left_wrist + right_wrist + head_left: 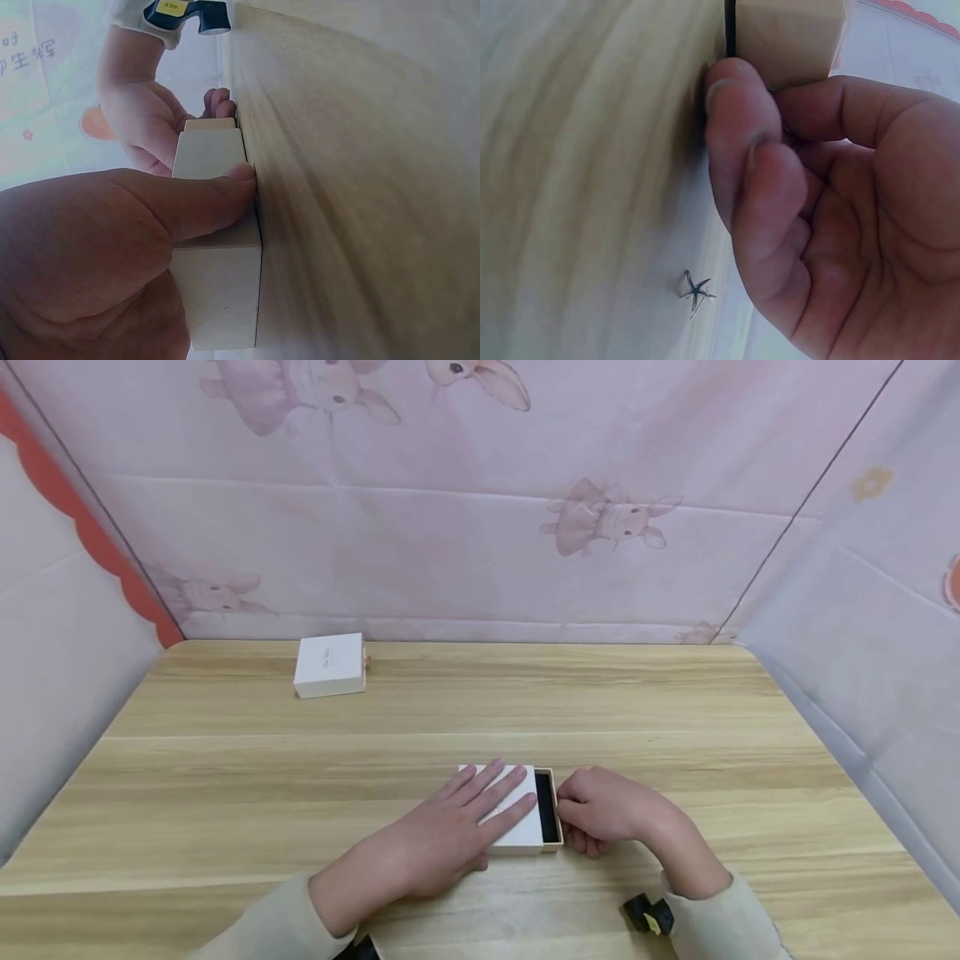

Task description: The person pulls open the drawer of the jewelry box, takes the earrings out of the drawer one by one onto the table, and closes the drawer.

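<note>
A white drawer-style box (528, 835) lies on the table with its tray (556, 831), lined in black, showing out of the sleeve's right side. My left hand (442, 835) rests over the sleeve, fingers straight and spread across its top. In the left wrist view, the left thumb (214, 199) presses along the box's side wall. My right hand (611, 806) is at the tray's outer end, thumb and index finger pinching there and the other fingers curled. What lies between those fingertips is hidden. In the right wrist view, the tray end (787, 41) is right above the fingers.
A second white box (330, 662), closed, with lettering on top and a small tab at its right side, stands at the back left. A small star-shaped metal piece (696, 291) shows below the right hand. Printed cloth (465, 560) walls the table's back and sides.
</note>
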The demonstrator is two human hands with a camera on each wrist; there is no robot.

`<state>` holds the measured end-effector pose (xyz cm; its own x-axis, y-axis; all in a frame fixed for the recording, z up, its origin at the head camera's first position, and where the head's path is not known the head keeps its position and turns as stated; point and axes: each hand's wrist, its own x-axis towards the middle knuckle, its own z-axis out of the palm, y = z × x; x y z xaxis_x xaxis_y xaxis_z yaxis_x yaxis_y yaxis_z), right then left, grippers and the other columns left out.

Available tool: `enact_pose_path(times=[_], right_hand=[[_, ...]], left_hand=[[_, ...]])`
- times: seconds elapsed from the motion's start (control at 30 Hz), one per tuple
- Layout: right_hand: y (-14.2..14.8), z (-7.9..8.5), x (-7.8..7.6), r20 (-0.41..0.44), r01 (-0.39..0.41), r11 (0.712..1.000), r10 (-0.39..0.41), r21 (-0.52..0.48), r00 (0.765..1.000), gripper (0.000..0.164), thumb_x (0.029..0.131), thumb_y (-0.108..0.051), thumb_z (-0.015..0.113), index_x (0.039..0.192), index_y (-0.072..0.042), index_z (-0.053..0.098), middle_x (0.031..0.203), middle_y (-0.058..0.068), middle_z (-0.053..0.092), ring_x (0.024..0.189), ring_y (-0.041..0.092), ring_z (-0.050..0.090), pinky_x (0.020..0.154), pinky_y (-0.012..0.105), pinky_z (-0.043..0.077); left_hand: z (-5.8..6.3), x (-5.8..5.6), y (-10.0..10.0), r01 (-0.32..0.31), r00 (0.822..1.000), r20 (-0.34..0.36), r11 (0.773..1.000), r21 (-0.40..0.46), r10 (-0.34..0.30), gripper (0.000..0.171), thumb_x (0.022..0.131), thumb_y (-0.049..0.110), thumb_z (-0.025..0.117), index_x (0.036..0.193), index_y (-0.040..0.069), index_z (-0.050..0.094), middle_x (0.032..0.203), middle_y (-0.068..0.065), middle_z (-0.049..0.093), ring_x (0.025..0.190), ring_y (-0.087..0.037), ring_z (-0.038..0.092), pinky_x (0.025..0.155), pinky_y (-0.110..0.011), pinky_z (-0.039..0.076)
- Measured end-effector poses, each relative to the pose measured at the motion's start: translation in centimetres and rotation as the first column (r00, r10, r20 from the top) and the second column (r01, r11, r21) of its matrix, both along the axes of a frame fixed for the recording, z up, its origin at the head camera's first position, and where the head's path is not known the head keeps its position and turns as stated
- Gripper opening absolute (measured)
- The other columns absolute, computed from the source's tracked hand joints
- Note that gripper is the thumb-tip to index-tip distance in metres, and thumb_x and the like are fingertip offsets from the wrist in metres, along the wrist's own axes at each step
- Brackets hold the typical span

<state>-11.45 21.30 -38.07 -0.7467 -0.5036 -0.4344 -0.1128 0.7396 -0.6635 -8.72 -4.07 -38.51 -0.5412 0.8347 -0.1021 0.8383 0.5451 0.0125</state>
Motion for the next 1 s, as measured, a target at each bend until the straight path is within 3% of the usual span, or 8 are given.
enact_pose_path(times=[1.0], right_hand=[[-0.23,0.02,-0.04,-0.009,0.003,1.0,-0.003,0.006,1.0,0.036,0.101,-0.011,0.044,0.07,-0.009,0.063,0.057,0.001,0.064,0.045,0.013,0.06,0.045,0.03,0.053]], left_hand=[[0.05,-0.11,0.06,0.0,1.0,0.009,1.0,0.003,0.0,0.084,0.097,0.032,0.064,0.162,0.021,0.013,0.169,-0.008,0.003,0.155,-0.031,0.007,0.124,-0.048,0.018]])
